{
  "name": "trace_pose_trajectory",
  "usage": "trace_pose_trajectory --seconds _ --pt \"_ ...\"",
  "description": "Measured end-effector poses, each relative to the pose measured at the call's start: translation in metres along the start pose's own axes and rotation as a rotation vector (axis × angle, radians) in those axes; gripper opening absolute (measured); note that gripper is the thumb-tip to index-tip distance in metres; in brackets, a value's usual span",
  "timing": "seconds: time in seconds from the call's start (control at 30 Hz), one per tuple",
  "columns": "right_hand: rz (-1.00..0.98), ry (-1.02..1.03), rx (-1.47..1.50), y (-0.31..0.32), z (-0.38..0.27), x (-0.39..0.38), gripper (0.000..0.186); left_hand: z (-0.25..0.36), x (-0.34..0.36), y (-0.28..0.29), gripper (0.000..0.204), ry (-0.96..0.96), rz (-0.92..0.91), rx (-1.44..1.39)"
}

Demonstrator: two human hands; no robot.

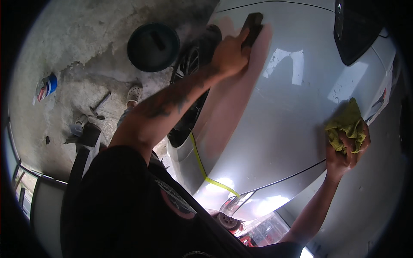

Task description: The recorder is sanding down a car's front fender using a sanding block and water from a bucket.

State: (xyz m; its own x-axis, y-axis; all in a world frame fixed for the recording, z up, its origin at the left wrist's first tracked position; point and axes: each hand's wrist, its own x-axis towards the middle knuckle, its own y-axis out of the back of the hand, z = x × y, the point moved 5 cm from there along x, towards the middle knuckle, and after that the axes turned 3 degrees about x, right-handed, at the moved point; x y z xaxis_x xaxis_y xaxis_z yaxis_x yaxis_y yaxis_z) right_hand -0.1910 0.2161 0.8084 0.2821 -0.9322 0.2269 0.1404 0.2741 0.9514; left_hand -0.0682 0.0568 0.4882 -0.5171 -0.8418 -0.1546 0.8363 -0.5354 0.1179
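A dark sanding block [252,26] is gripped in the left hand [230,53] and pressed flat on the silver car panel [279,129], up near the wheel arch. Its long axis is run up the picture and a little to the right, away from the person, with the far end past the knuckles. A crumpled yellow cloth [346,124] is bunched tightly in the right hand [346,150] against the panel's right side. A round dark bucket [153,47] is seen on the concrete floor [77,51].
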Motion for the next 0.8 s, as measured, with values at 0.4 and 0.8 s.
trace_pose_trajectory --seconds 0.4,0.8 --pt "0.003 -0.024 -0.07 -0.002 0.006 -0.005 0.036 0.006 0.0 0.002 0.056 -0.051 0.041 -0.075" --pt "0.03 0.023 -0.04 -0.001 0.001 -0.001 0.038 -0.009 0.009 -0.005 0.059 -0.028 0.13 0.037"
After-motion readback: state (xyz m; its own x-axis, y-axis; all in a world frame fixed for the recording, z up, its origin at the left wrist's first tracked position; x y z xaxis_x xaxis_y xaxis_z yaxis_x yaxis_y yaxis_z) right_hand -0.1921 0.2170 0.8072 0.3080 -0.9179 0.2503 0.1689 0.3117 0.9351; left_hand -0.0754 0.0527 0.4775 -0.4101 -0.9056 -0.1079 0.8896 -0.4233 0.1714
